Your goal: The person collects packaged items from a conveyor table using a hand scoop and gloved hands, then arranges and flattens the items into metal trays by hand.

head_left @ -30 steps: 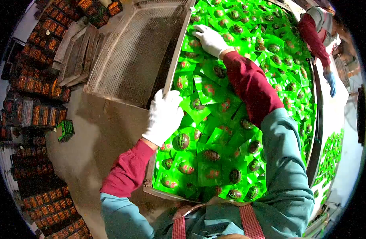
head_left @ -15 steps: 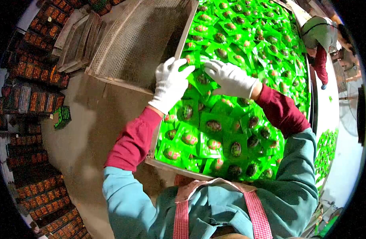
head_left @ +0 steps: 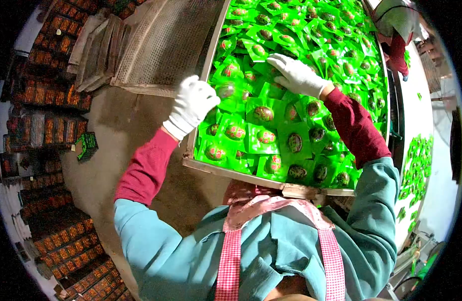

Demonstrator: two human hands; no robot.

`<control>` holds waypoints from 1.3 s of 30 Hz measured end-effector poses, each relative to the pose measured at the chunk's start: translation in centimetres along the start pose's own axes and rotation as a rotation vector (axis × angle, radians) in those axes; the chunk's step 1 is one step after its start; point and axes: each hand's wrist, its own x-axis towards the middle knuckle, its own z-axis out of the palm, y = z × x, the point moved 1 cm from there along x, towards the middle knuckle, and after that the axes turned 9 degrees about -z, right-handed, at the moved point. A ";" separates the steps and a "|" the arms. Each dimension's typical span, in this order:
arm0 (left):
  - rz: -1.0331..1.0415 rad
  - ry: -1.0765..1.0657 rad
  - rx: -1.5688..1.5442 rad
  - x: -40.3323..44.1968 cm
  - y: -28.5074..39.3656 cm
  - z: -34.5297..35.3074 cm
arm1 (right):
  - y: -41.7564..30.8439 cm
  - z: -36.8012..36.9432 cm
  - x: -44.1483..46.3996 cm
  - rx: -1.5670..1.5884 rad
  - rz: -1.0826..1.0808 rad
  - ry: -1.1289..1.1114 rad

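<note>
Holding my white-gloved right hand (head_left: pixel 299 78) flat over glossy, square green packets (head_left: pixel 262 114) in this shallow, pale-rimmed tray (head_left: pixel 211 167), apart from my curled white-gloved left hand (head_left: pixel 191 106), grip unclear, I risk a hasty sweep flicking one overboard

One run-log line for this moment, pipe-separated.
left hand: at tray's left rim, hold unclear | right hand: over green packets, hold unclear | mesh frame: beyond left rim | co-worker: upper right of view
</note>
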 end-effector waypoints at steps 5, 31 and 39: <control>-0.142 -0.207 -0.027 0.4 1.9 -2.8 | -1.8 -2.2 0.3 0.040 0.053 0.109; -0.179 -0.415 0.092 11.1 -1.5 8.5 | 4.2 -0.9 -6.8 -0.292 0.185 0.149; -0.213 -0.247 0.177 13.9 -4.6 8.6 | 15.7 -6.6 -4.2 -0.461 0.339 0.330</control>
